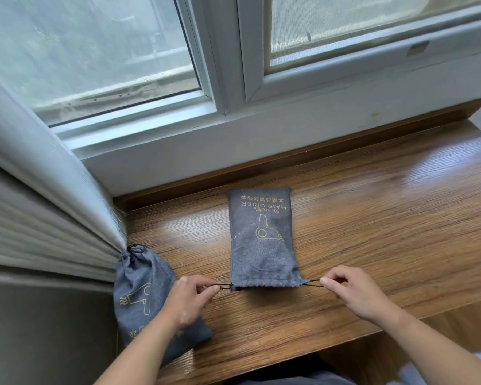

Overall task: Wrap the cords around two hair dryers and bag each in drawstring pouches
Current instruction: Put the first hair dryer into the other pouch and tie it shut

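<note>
The fingers (206, 284) of my left hand (189, 300) are curled in, thumb and forefinger pinching the black drawstring (224, 286) where it leaves the left corner of the pouch (261, 240). My left wrist and forearm cross over a second pouch (140, 290), which lies at the left end of the wooden ledge (372, 218) with its top against the curtain (39, 218). That second pouch is blue-grey, bulging, cinched tight at its far end, and bears a yellow hair-dryer outline. The pouch between my hands lies flat on the ledge, closed end towards the window (122, 51), mouth towards me and level with my fingertips. Its mouth is partly gathered into small puckers. The cloth is the same blue-grey, and its yellow print, a dryer outline with "HAIR DRIER" and a line of characters, reads upside down from my side. At the right corner the other end of the drawstring runs taut to my right hand (354, 291), where thumb and forefinger pinch it and the remaining fingers are loosely curled. Both hands sit just beside the mouth, one at each corner.
</note>
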A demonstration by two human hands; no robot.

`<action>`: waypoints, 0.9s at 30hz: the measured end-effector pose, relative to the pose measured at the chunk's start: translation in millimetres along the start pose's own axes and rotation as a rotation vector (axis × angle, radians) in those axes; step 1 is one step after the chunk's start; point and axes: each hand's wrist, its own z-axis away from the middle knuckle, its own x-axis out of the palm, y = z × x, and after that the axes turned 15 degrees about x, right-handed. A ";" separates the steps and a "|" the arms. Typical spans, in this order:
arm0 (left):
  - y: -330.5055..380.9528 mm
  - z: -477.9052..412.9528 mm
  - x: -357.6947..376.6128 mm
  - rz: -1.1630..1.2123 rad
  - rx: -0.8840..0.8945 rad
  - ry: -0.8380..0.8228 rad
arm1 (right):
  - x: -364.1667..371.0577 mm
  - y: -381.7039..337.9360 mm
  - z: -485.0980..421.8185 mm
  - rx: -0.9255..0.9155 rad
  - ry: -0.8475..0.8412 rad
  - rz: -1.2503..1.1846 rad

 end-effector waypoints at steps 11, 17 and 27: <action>138.1 -6.9 -55.8 0.493 0.287 0.270 | -54.0 -131.9 39.9 -0.389 0.092 -0.327; 192.9 -9.2 -100.8 0.071 0.643 0.354 | -100.9 -201.1 75.1 -0.518 0.100 -0.529; 209.1 -23.7 -118.9 -0.249 0.891 0.390 | -75.8 -218.0 67.2 -0.576 -0.251 -0.425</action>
